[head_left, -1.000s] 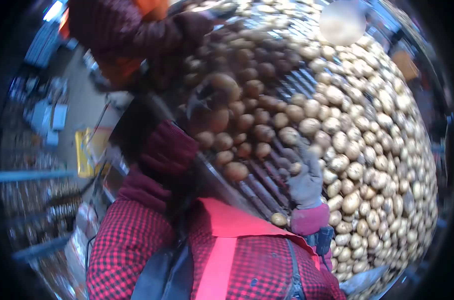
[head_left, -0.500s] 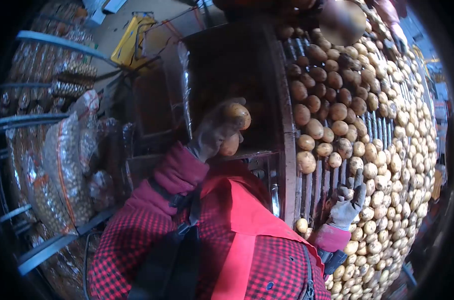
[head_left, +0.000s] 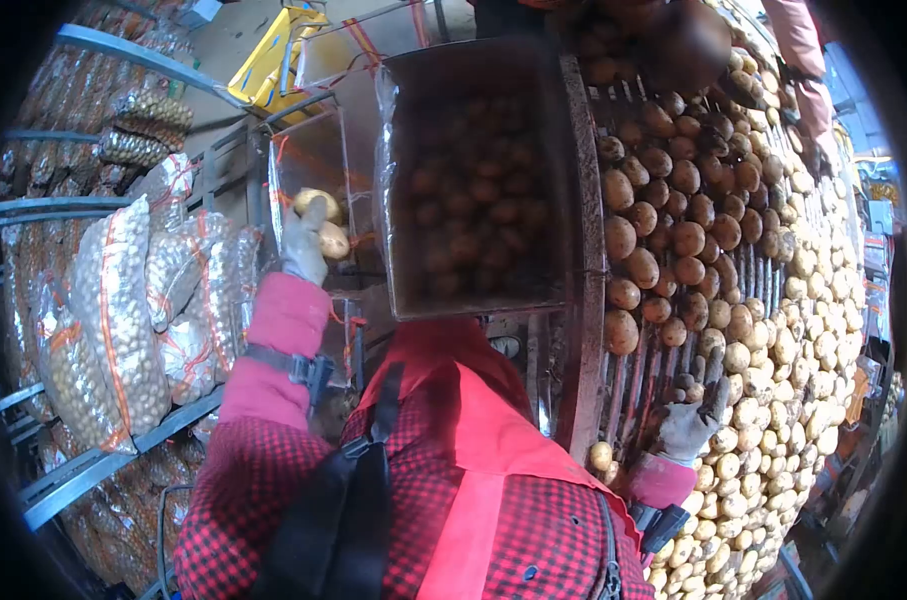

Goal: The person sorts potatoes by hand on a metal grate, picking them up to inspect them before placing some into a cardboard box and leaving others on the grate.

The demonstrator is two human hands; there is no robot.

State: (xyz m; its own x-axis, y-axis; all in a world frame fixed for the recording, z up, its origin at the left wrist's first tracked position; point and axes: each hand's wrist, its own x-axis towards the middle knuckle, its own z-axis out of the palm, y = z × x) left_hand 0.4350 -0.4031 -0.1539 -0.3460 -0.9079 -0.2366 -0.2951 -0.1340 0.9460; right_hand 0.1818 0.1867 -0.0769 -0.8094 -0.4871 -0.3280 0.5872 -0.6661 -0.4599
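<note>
My left hand (head_left: 304, 245) wears a grey glove and is closed around two potatoes, an upper potato (head_left: 318, 204) and a lower potato (head_left: 333, 241). It is held left of the dark box, in front of a wire frame with clear plastic and orange cord (head_left: 281, 185). My right hand (head_left: 685, 428), in a dirty grey glove, rests over the roller conveyor (head_left: 628, 385) with its fingers apart. Pale potatoes (head_left: 738, 357) lie close to its fingertips. Darker, wet-looking potatoes (head_left: 688, 239) cover the rollers farther up.
A dark box (head_left: 391, 285) with potatoes in shadow stands between my left hand and the conveyor's side rail (head_left: 585, 250). Filled mesh bags (head_left: 123, 320) lean on metal rails at left. Another person's sleeve (head_left: 798, 50) reaches over the conveyor's far side. A yellow frame (head_left: 263, 60) stands at the back.
My left hand has moved left with the two potatoes, from over the box to beside the wire frame. The potatoes inside the box now show. My right hand has barely shifted.
</note>
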